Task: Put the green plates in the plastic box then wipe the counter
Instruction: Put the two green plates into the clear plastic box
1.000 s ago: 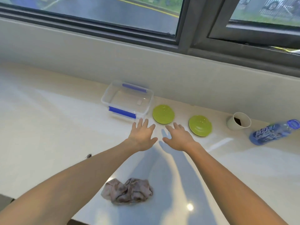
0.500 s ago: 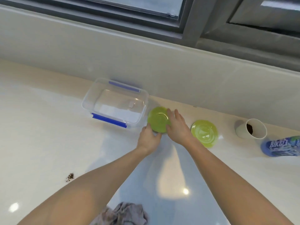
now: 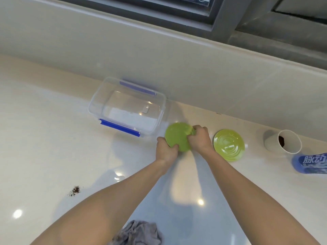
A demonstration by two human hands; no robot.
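Observation:
A small green plate is tilted up off the white counter, just right of the clear plastic box with blue clips. My left hand grips the plate's near edge. My right hand grips its right edge, fingers curled over the rim. A second green plate lies flat on the counter to the right of my right hand. The box stands open with nothing in it. A crumpled grey cloth lies near the counter's front edge, partly hidden by my left arm.
A white paper cup lies on its side at the right with dark grounds inside. A blue-labelled bottle lies at the far right edge. A small spill of brown grounds marks the counter at the left. The wall runs right behind the box.
Both hands reached forward from the middle of the counter to the left green plate, closed on its edges, and have tipped it up off the counter. The camera has moved closer.

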